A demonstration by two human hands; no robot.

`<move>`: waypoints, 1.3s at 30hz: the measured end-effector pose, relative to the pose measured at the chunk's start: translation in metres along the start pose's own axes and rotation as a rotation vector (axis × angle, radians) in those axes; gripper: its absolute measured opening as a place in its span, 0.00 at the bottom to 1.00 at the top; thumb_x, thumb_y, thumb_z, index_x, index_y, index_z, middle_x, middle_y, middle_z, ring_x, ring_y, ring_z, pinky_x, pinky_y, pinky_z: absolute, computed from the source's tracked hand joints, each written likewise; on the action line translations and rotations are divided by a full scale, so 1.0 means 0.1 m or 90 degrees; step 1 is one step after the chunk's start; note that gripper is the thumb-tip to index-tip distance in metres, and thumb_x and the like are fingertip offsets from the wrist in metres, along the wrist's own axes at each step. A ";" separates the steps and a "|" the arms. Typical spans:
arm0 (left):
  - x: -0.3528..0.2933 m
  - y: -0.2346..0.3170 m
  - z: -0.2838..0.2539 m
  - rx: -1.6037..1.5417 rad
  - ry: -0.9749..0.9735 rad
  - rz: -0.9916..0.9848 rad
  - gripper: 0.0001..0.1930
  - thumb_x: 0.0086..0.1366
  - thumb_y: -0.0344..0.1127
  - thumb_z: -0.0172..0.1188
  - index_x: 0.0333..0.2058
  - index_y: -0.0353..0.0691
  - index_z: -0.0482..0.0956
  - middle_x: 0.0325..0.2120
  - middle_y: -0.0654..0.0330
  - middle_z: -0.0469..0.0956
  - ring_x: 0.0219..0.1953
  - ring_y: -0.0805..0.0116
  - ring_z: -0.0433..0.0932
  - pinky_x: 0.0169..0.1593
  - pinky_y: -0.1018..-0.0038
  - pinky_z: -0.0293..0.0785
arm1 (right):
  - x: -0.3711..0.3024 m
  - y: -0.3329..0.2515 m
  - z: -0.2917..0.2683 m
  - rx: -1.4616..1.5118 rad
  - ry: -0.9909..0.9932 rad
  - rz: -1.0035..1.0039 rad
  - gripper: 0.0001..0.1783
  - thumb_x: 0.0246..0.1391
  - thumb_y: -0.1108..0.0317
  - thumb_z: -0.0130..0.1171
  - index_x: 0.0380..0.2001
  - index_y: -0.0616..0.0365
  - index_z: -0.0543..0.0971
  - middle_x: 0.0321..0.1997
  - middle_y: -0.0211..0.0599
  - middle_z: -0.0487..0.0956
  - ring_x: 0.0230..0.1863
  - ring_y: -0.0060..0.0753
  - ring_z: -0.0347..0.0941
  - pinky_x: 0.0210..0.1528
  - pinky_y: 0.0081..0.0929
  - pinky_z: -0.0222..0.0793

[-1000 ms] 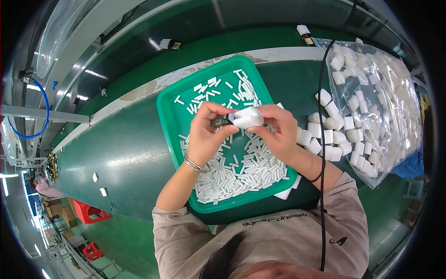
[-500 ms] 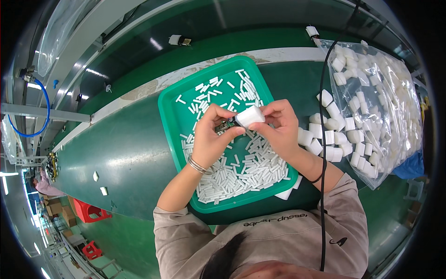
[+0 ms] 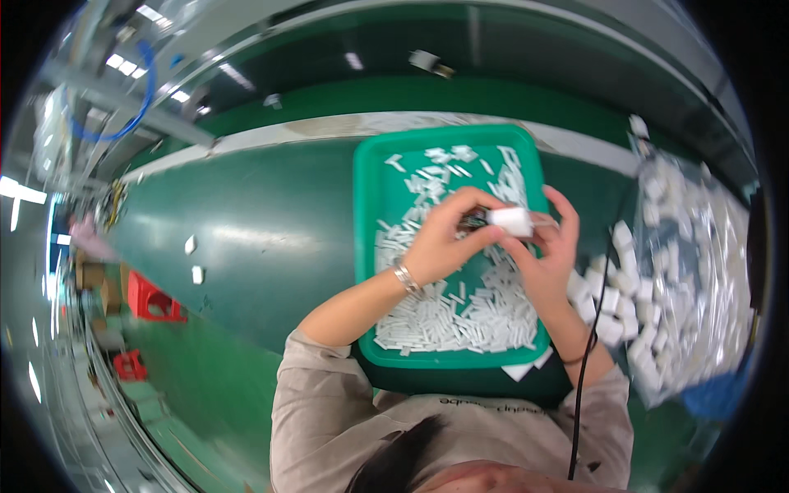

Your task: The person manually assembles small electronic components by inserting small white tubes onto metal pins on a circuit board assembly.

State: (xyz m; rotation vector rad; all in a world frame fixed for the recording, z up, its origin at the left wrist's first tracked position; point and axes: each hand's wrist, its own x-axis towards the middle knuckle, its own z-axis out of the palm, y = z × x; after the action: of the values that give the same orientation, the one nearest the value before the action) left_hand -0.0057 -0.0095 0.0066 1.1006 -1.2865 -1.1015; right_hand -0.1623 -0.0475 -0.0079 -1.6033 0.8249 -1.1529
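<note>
A: Where's the block (image 3: 513,222)?

B: Up between both hands, above the tray (image 3: 363,271), its left end against a dark circuit (image 3: 474,218). Blur hides how they join.

A: And the grip?

B: The left hand (image 3: 448,236) pinches the circuit between thumb and fingers. The right hand (image 3: 548,264) curls about the block's right end; whether it presses, I can't tell.

A: What could go wrong?

B: A slip, I'd say: if that pinch eased, both could drop among the sticks (image 3: 431,324). Squeezing too hard might bend the circuit. And the cable (image 3: 579,403), which crosses in front of the right arm, could snag if that arm swung.

A: How does the block look?

B: White, stubby, roughly level, plain as far as the blur lets me judge.
</note>
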 end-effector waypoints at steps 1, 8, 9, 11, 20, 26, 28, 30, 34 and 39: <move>0.04 -0.03 -0.04 0.018 0.014 0.033 0.13 0.51 0.25 0.57 0.37 0.36 0.69 0.34 0.61 0.70 0.37 0.75 0.71 0.39 0.80 0.68 | 0.01 -0.02 0.02 0.078 0.016 0.023 0.44 0.33 0.76 0.64 0.54 0.60 0.52 0.49 0.43 0.66 0.45 0.32 0.67 0.43 0.25 0.66; 0.47 0.02 -1.30 -0.256 0.475 -0.007 0.12 0.56 0.32 0.54 0.39 0.40 0.67 0.33 0.62 0.70 0.33 0.74 0.71 0.35 0.76 0.71 | -0.36 -0.91 -0.42 -0.415 -0.091 -0.527 0.20 0.45 0.56 0.49 0.11 0.61 0.70 0.26 0.51 0.74 0.29 0.46 0.71 0.33 0.41 0.62; 0.69 -0.06 -1.47 -0.288 0.548 -0.028 0.13 0.55 0.33 0.55 0.40 0.42 0.67 0.32 0.62 0.70 0.31 0.73 0.71 0.33 0.74 0.72 | -0.02 -0.68 -0.52 -0.270 0.018 -1.099 0.28 0.48 0.52 0.41 0.40 0.69 0.67 0.37 0.53 0.73 0.31 0.46 0.69 0.33 0.38 0.65; 0.72 -0.32 -2.17 -0.250 0.712 -0.066 0.14 0.54 0.35 0.56 0.40 0.46 0.67 0.30 0.60 0.70 0.29 0.69 0.71 0.29 0.70 0.72 | -0.24 -1.05 -0.45 -0.128 -0.146 -0.848 0.25 0.51 0.53 0.40 0.44 0.64 0.63 0.42 0.47 0.68 0.39 0.44 0.62 0.37 0.42 0.62; 0.67 -0.78 -3.78 -0.331 0.846 0.184 0.40 0.57 0.40 0.52 0.59 0.53 0.33 0.54 0.56 0.55 0.49 0.65 0.62 0.51 0.63 0.55 | -0.44 -1.28 -0.51 0.019 -0.513 -0.226 0.18 0.53 0.56 0.41 0.43 0.53 0.58 0.45 0.37 0.61 0.48 0.40 0.52 0.40 0.48 0.57; 0.67 -0.80 -3.81 0.504 0.833 -0.068 0.37 0.50 0.51 0.55 0.57 0.47 0.52 0.58 0.43 0.38 0.59 0.46 0.45 0.59 0.64 0.45 | -0.37 -1.22 -0.50 0.025 -0.533 -0.213 0.15 0.51 0.56 0.43 0.35 0.54 0.60 0.39 0.38 0.64 0.42 0.40 0.55 0.36 0.45 0.57; 0.89 -0.79 -3.56 0.739 0.758 -0.177 0.33 0.50 0.55 0.53 0.55 0.56 0.56 0.59 0.48 0.41 0.60 0.44 0.42 0.58 0.54 0.41 | -0.35 -1.20 -0.50 0.018 -0.531 -0.203 0.14 0.50 0.57 0.44 0.33 0.55 0.61 0.37 0.38 0.64 0.39 0.40 0.56 0.35 0.43 0.57; 0.98 -0.77 -3.48 0.856 0.715 -0.211 0.31 0.51 0.57 0.51 0.55 0.60 0.57 0.59 0.49 0.43 0.60 0.45 0.40 0.58 0.52 0.40 | -0.33 -1.17 -0.51 0.023 -0.540 -0.201 0.13 0.49 0.57 0.45 0.30 0.55 0.62 0.35 0.39 0.65 0.37 0.40 0.57 0.33 0.42 0.58; 1.24 -0.79 -3.32 1.028 0.585 -0.325 0.27 0.55 0.56 0.45 0.54 0.61 0.58 0.57 0.49 0.49 0.60 0.46 0.41 0.57 0.46 0.36 | -0.30 -1.15 -0.53 0.027 -0.542 -0.189 0.13 0.48 0.57 0.46 0.25 0.56 0.63 0.31 0.39 0.66 0.33 0.40 0.59 0.31 0.40 0.58; 1.23 -0.78 -3.39 1.046 0.467 -0.506 0.20 0.57 0.51 0.46 0.48 0.60 0.65 0.44 0.54 0.69 0.53 0.54 0.60 0.51 0.44 0.44 | -0.13 -1.21 -0.50 0.063 -0.559 -0.186 0.14 0.46 0.58 0.48 0.19 0.57 0.65 0.26 0.40 0.68 0.28 0.40 0.62 0.27 0.37 0.59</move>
State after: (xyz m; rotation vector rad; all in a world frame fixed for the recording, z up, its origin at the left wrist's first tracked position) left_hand 0.3327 -0.1451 -0.0501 3.0122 -0.9506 0.2651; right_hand -0.2152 -0.0136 0.1075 -1.9322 -0.0388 -0.5416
